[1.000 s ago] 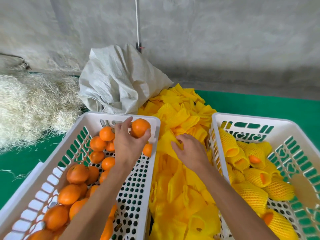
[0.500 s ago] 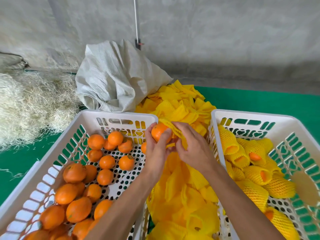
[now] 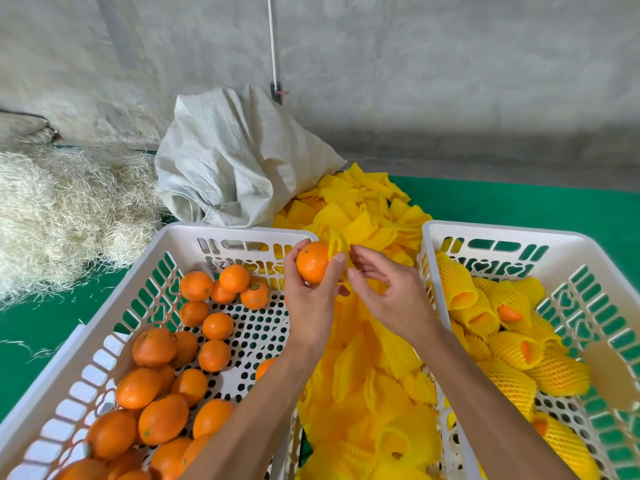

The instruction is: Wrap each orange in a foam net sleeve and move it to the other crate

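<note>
Between two white perforated plastic crates, a heap of loose yellow foam net sleeves (image 3: 374, 375) runs front to back over the green table surface (image 3: 519, 202). Left, one crate (image 3: 104, 341) holds bare oranges (image 3: 162, 386); right, the other crate (image 3: 588, 271) holds sleeved oranges (image 3: 512, 344), their long axes lying in mixed directions, some open ends showing fruit. Behind stand a crumpled white woven sack (image 3: 235, 168) and a pale straw-like fibre pile (image 3: 59, 209). Above the left crate's far right corner, the left hand (image 3: 311, 299) curls fingers and thumb round a round orange (image 3: 312, 262). A yellow foam net sleeve (image 3: 337, 242) touches its right side, mouth facing the fruit. Beside it, the right hand (image 3: 388, 292) has loosely bent fingers; whether they grip anything I cannot tell.
</note>
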